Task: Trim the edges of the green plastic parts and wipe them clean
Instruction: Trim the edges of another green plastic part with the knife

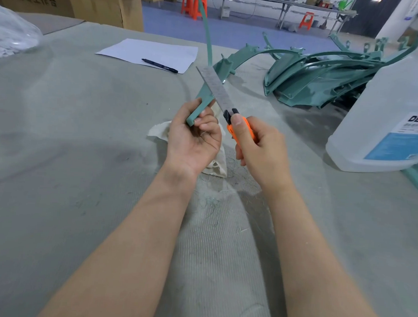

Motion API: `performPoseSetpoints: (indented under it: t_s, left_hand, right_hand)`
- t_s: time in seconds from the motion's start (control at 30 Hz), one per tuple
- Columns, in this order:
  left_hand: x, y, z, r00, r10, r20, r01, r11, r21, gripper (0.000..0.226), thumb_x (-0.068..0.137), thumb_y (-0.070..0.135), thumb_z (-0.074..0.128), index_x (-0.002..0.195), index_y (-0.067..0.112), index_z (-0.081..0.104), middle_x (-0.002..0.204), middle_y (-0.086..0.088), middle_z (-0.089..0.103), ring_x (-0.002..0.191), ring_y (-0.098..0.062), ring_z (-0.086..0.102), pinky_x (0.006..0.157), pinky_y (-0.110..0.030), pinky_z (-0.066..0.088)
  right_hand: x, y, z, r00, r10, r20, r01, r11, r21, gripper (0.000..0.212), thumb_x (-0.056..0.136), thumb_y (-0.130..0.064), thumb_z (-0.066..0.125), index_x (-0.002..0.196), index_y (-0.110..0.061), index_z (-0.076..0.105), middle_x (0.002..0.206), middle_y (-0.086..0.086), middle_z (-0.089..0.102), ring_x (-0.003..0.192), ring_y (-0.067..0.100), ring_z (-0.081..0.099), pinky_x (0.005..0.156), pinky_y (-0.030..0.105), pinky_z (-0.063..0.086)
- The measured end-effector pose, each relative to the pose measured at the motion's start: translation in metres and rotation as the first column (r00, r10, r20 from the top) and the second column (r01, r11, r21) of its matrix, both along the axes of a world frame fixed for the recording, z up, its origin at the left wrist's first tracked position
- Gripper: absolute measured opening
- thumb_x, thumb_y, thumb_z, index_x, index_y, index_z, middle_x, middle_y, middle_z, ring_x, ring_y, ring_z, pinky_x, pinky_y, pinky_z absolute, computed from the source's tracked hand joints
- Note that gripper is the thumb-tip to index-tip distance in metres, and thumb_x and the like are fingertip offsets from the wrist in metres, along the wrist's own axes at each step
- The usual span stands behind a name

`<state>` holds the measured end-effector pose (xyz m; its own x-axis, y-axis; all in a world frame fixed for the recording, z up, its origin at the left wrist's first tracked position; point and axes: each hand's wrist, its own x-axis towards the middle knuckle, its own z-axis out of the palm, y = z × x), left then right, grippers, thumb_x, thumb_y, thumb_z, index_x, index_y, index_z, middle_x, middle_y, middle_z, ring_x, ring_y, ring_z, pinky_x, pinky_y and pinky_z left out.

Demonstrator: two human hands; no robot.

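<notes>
1. Head view, hands: left hand [194, 135] curled round the near end of a long green strip [202, 102], lifted clear of the table [57, 162]. Right hand [259, 146] wrapped round an orange knife [221, 97], thumb up by the slider, blade laid across the strip's edge.
2. Same view, handling: looks light, thin and springy, so likely to flex at the free far end. Best gripped close to the cut, as here. Smooth, probably slippery.
3. Same view, surroundings: more green parts [316, 76] heaped well to the right; pale cloth [159, 131] beneath the hands; clear bottle [387, 107] at far right.
</notes>
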<state>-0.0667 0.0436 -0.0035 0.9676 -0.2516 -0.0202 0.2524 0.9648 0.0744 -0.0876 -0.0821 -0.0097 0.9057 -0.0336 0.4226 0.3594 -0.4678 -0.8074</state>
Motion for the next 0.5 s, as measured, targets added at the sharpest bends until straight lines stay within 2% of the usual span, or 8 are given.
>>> performPoseSetpoints:
  t_s: [0.13, 0.2, 0.3, 0.37, 0.43, 0.5]
  left_hand:
    - [0.0001, 0.0007, 0.0002, 1.000, -0.006, 0.005, 0.006, 1.000, 0.021, 0.009, 0.077, 0.010, 0.054, 0.075, 0.002, 0.055, 0.045, -0.001, 0.047, 0.032, -0.005, 0.043, 0.034, -0.014, 0.038]
    - [0.0003, 0.0014, -0.0008, 1.000, -0.008, -0.001, 0.008, 0.999, 0.048, 0.015, 0.077, 0.011, 0.053, 0.086, 0.000, 0.056, 0.046, 0.000, 0.046, 0.032, -0.004, 0.042, 0.034, -0.013, 0.038]
    - [0.0013, 0.0026, -0.0016, 1.000, -0.008, -0.007, 0.009, 0.998, 0.067, 0.022, 0.076, 0.012, 0.053, 0.094, -0.001, 0.057, 0.046, 0.001, 0.046, 0.032, -0.004, 0.042, 0.035, -0.013, 0.038]
    - [0.0014, 0.0019, -0.0010, 1.000, -0.005, -0.008, 0.005, 0.998, 0.061, 0.017, 0.076, 0.011, 0.054, 0.090, 0.002, 0.055, 0.046, 0.000, 0.046, 0.032, -0.004, 0.042, 0.034, -0.013, 0.038]
    - [0.0011, 0.0009, -0.0003, 1.000, -0.006, -0.014, 0.006, 0.998, 0.057, 0.008, 0.076, 0.010, 0.055, 0.080, 0.004, 0.054, 0.046, -0.001, 0.047, 0.032, -0.005, 0.042, 0.034, -0.014, 0.038]
    - [0.0003, 0.0000, 0.0004, 1.000, 0.001, -0.028, 0.000, 0.998, 0.060, 0.009, 0.076, 0.009, 0.055, 0.069, 0.003, 0.055, 0.046, -0.001, 0.047, 0.032, -0.006, 0.042, 0.033, -0.015, 0.038]
  right_hand:
    - [0.0013, 0.0002, -0.0008, 1.000, 0.001, -0.026, 0.000, 0.999, 0.041, 0.058, 0.095, -0.050, 0.051, 0.083, 0.005, 0.061, 0.062, 0.024, 0.057, 0.054, 0.035, 0.050, 0.057, 0.045, 0.047]
    - [0.0024, 0.0009, -0.0011, 0.999, -0.014, -0.041, 0.017, 0.996, 0.085, 0.059, 0.091, -0.054, 0.049, 0.081, 0.003, 0.062, 0.055, 0.015, 0.056, 0.049, 0.021, 0.049, 0.057, 0.045, 0.048]
    - [0.0031, 0.0016, -0.0012, 0.999, -0.022, -0.048, 0.027, 0.993, 0.112, 0.058, 0.089, -0.055, 0.048, 0.080, 0.000, 0.063, 0.052, 0.007, 0.055, 0.050, 0.016, 0.051, 0.058, 0.047, 0.049]
    - [0.0026, 0.0015, -0.0005, 0.999, -0.023, -0.048, 0.028, 0.995, 0.092, 0.058, 0.089, -0.056, 0.048, 0.080, 0.000, 0.063, 0.053, 0.011, 0.057, 0.050, 0.018, 0.050, 0.058, 0.047, 0.049]
    - [0.0022, 0.0014, -0.0004, 0.999, -0.020, -0.030, 0.021, 0.999, 0.042, 0.060, 0.093, -0.054, 0.049, 0.082, 0.004, 0.062, 0.060, 0.021, 0.058, 0.052, 0.030, 0.051, 0.057, 0.049, 0.049]
    - [0.0017, 0.0018, -0.0001, 1.000, -0.015, -0.015, 0.015, 1.000, 0.003, 0.059, 0.096, -0.050, 0.050, 0.083, 0.006, 0.061, 0.065, 0.027, 0.057, 0.060, 0.041, 0.053, 0.058, 0.051, 0.048]
